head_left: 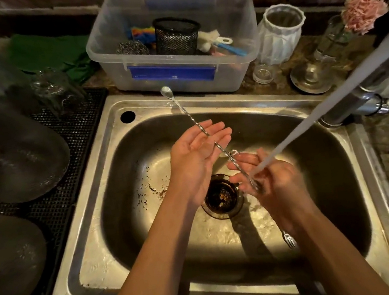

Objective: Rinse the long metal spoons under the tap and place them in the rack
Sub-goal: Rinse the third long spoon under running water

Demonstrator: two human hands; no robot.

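A long metal spoon (pixel 185 115) with a twisted shaft slants over the steel sink (pixel 119 182), its bowl pointing to the far left rim. My left hand (pixel 195 155) is palm up with flat fingers, and the shaft lies across the fingertips. My right hand (pixel 271 181), blurred, grips the shaft's lower part under the running water (pixel 310 129) from the tap (pixel 380 66). A small fork tip (pixel 290 240) shows beneath my right wrist; I cannot tell whether it belongs to the same spoon. A black mesh holder (pixel 176 37) stands in a clear plastic tub (pixel 179 77) behind the sink.
The drain strainer (pixel 222 197) sits in the basin's middle with dark crumbs to its left. A black mat (pixel 72 128) at left carries upturned glassware and dark platters. At the back right stand a white-wrapped jar (pixel 280 34), small glasses and a pink flower (pixel 363 12).
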